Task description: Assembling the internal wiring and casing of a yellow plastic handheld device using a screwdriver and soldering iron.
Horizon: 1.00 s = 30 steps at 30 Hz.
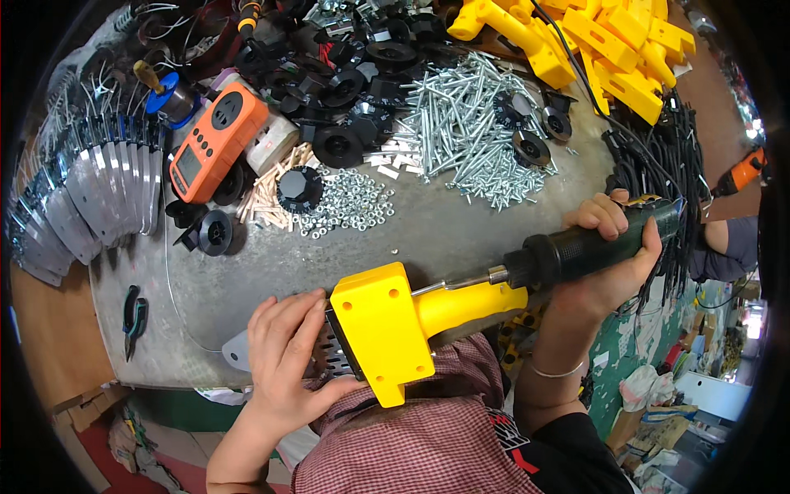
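Observation:
A yellow plastic tool housing (377,329) with a pistol-like handle sits before me, a slotted metal plate (331,350) and a black part on its left side. My left hand (284,346) grips it by that plate side, thumb below and fingers above. In my right hand (613,247) is a black power screwdriver (568,251), fingers wrapped round its body. Its long bit (453,282) points left, with the tip at the housing's upper right edge. Whether a screw is under the tip cannot be seen.
Beyond my hands lie piled screws (469,123), nuts (354,202), black knobs (337,146) and an orange meter (216,144). Metal blades (107,189) fan out at left, near pliers (133,321). Yellow housings (617,41) and black cables (658,156) crowd the right; another person's arm (728,243) shows there.

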### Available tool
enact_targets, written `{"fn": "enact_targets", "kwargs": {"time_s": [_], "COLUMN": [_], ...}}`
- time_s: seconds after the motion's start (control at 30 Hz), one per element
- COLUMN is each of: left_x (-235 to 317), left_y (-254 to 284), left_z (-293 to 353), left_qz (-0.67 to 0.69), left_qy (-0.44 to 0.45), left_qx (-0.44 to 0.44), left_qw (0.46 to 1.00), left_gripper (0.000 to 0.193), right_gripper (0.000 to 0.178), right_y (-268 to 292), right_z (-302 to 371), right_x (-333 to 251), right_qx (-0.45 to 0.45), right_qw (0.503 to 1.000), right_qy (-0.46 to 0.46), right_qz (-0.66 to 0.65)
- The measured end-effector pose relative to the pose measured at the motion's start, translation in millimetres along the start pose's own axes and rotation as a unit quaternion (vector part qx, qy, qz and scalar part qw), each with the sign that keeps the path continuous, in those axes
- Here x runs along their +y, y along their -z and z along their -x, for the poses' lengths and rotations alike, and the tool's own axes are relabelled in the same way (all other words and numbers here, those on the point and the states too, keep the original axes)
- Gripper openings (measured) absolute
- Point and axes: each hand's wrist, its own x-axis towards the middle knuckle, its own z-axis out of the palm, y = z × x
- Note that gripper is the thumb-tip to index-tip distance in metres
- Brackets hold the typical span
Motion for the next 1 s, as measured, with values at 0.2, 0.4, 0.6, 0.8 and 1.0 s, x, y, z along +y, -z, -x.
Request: {"fn": "enact_targets", "kwargs": {"time_s": [0.2, 0.4, 0.6, 0.8, 1.0], "left_x": [0.7, 1.4, 0.7, 0.8, -0.7], "left_y": [0.5, 1.1, 1.1, 1.5, -1.0], "left_z": [1.6, 1.8, -0.3, -0.3, -2.9], "left_qz": [0.004, 0.015, 0.016, 0.019, 0.046], "left_qy": [0.004, 0.005, 0.008, 0.01, 0.001], "left_qx": [-0.002, -0.007, -0.007, -0.009, 0.006], "left_qw": [1.0, 1.0, 1.0, 1.0, 0.999], "left_gripper": [0.083, 0.082, 0.081, 0.081, 0.08], "right_gripper": [0.036, 0.036, 0.035, 0.035, 0.033], "right_y": [3.3, 4.0, 1.7, -1.9, -3.3], "right_z": [0.5, 1.7, 1.0, 6.6, 8.8], "right_x": [2.9, 0.4, 6.0, 13.8, 10.4], "right_qx": [0.008, 0.004, 0.022, 0.029, 0.07], "right_qw": [0.999, 1.0, 0.999, 0.999, 0.996], "right_qy": [0.025, 0.008, 0.008, 0.002, -0.004], "right_qz": [0.047, 0.023, 0.033, 0.031, 0.048]}}
